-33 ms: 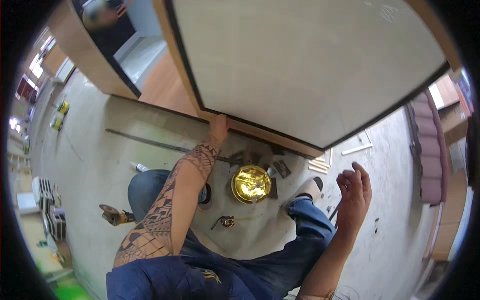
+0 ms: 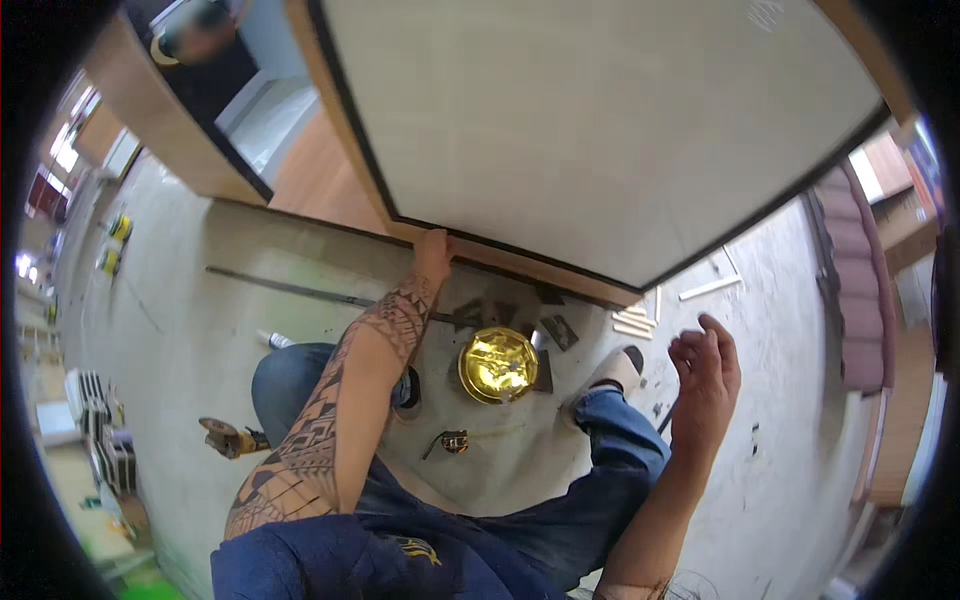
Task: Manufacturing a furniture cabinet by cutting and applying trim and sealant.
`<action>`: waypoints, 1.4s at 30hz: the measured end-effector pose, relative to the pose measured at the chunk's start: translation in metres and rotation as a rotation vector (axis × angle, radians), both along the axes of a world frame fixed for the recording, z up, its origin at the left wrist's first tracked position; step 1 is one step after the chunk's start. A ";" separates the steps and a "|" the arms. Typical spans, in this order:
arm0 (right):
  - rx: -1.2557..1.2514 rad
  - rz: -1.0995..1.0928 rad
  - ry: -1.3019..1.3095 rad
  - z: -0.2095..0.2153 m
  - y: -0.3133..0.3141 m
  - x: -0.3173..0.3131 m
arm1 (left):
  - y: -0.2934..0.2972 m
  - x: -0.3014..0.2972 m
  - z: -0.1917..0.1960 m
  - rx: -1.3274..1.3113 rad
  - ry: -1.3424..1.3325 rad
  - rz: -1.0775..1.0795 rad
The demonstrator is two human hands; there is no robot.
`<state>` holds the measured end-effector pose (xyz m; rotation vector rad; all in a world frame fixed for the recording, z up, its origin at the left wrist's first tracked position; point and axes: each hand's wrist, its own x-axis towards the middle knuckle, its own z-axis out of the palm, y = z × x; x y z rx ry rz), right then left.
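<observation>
The person's left grip [image 2: 432, 254] is set at the lower left corner of a large pale panel [image 2: 600, 130] with a dark border, the fingers bent in against its wooden bottom rail [image 2: 540, 270]. The panel stands slanted across the top of the view, beside the open wood-lined cabinet [image 2: 325, 178], so a hold at this low corner likely serves to steady or guide it. The fingertips are hidden behind the knuckles, so I cannot tell whether they pinch the rail or merely press on it.

The right grip [image 2: 702, 385] hangs in the air, well apart from the panel, fingers loosely parted and half curled around nothing visible; raised like that, it probably helps balance the low, wide-kneed posture.

Between the feet, a round gold tin or lid [image 2: 498, 366] lies on the floor among dark flat scraps [image 2: 560, 332]. The tape measure [image 2: 455, 441] sits nearer the body, and the angle grinder [image 2: 232, 438] rests outside the left knee, both seemingly put there to stay within reach. Pale wooden sticks [image 2: 632, 322] lie near the rail's right end.
</observation>
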<state>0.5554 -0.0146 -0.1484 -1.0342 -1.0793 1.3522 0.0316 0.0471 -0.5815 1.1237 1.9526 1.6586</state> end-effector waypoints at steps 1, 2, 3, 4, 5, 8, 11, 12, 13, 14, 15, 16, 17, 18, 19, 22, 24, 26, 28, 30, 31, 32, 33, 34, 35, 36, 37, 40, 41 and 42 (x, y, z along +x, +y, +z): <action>-0.004 0.022 0.034 0.003 0.001 -0.007 | -0.004 -0.014 0.023 -0.030 0.131 0.002; -0.009 -0.038 -0.031 0.000 0.004 0.005 | 0.010 0.062 0.022 -0.026 0.066 -0.088; -0.014 -0.073 -0.075 -0.009 0.007 0.015 | 0.022 0.134 0.036 -0.050 -0.670 -0.078; -0.033 -0.126 -0.121 -0.011 0.004 0.029 | 0.041 0.223 0.072 -0.124 -1.396 -0.045; -0.005 -0.096 -0.054 -0.011 0.004 0.026 | 0.040 0.232 0.091 -0.119 -1.369 -0.052; 0.019 -0.079 0.081 -0.010 0.001 0.016 | 0.042 0.256 0.127 -0.163 -1.440 -0.136; -0.010 -0.245 0.305 -0.008 0.000 0.021 | 0.054 0.288 0.138 -0.140 -1.476 -0.072; -0.008 -0.250 0.301 -0.009 -0.001 0.025 | 0.056 0.293 0.137 -0.117 -1.487 -0.163; 0.002 -0.331 0.358 -0.010 -0.001 0.029 | 0.059 0.299 0.138 -0.100 -1.497 -0.258; 0.011 -0.412 0.415 -0.010 -0.001 0.033 | 0.063 0.306 0.137 -0.110 -1.502 -0.269; 0.000 -0.476 0.422 -0.010 -0.003 0.036 | 0.066 0.312 0.136 -0.106 -1.530 -0.186; -0.001 -0.489 0.422 -0.007 -0.005 0.038 | 0.070 0.314 0.134 -0.101 -1.551 -0.100; -0.003 -0.523 0.415 -0.005 -0.006 0.040 | 0.074 0.316 0.132 -0.117 -1.551 -0.108; -0.005 -0.562 0.408 -0.005 -0.006 0.042 | 0.078 0.316 0.129 -0.099 -1.546 -0.134; -0.003 -0.587 0.408 -0.007 -0.006 0.046 | 0.081 0.317 0.125 -0.085 -1.541 -0.167; 0.041 -0.467 0.471 -0.012 -0.003 0.053 | 0.069 0.283 0.098 -0.109 -0.189 -0.627; -0.009 -0.439 0.473 -0.009 -0.003 0.040 | 0.072 0.280 0.102 -0.086 -0.904 -0.478; 0.006 -0.471 0.503 -0.016 -0.003 0.053 | 0.067 0.315 0.120 -0.237 -1.534 -0.338; -0.055 -0.421 0.588 -0.001 -0.004 0.059 | 0.058 0.292 0.132 -0.381 -1.383 -0.407; 0.028 -0.298 0.681 -0.007 -0.001 0.086 | 0.037 0.256 0.154 -0.490 -1.134 -0.500; 0.069 -0.335 0.629 -0.007 -0.002 0.103 | 0.027 0.229 0.168 -0.557 -1.049 -0.536; 0.103 -0.380 0.572 -0.016 -0.006 0.124 | 0.010 0.203 0.182 -0.535 -1.038 -0.679; 0.084 -0.486 0.489 -0.034 -0.010 0.145 | -0.010 0.185 0.204 -0.512 -1.027 -0.814; 0.061 -0.575 0.392 -0.068 -0.013 0.169 | -0.023 0.182 0.243 -0.658 -0.785 -0.744; 0.021 -0.652 0.166 -0.110 -0.012 0.190 | -0.041 0.172 0.283 -0.780 -0.531 -0.645; 0.023 -0.700 -0.176 -0.163 -0.013 0.216 | -0.061 0.153 0.308 -0.741 -0.456 -0.644; -0.014 -0.701 -0.520 -0.218 -0.023 0.241 | -0.081 0.120 0.323 -0.701 -0.381 -0.632; -0.339 -0.552 -1.102 -0.368 -0.073 0.314 | -0.130 0.044 0.345 -0.706 -0.102 -0.590; -0.406 -0.564 -1.200 -0.400 -0.092 0.338 | -0.146 0.034 0.355 -0.753 -0.098 -0.521; -0.461 -0.562 -1.287 -0.421 -0.098 0.349 | -0.170 0.014 0.359 -0.749 -0.096 -0.497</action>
